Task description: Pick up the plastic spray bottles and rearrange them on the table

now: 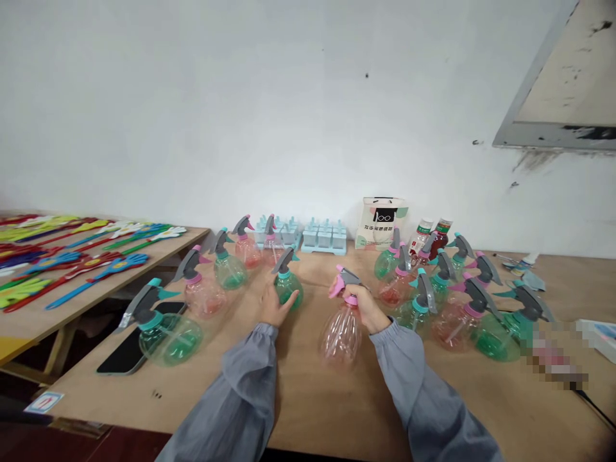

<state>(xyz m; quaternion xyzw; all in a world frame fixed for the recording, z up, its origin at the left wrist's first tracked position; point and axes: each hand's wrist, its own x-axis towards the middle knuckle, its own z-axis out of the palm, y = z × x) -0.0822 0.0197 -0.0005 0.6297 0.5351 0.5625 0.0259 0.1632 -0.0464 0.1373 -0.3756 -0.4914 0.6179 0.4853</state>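
My right hand (360,307) grips the neck and trigger head of a clear pink spray bottle (341,337), which stands upright in front of me. Its nozzle is pink and points left. To the left, my left hand (278,301) is wrapped round the body of a green spray bottle (289,285) with a grey and teal head. Other pink and green spray bottles stand in groups on both sides, among them a green bottle (171,340) at the near left and a pink bottle (455,325) at the right.
A black phone (122,353) lies at the left edge. Along the wall stand light-blue popsicle moulds (325,237), a paper bag (380,224) and two labelled bottles (422,236). Several colourful hand-shaped clappers (96,276) cover the left table. A white box (599,337) sits far right.
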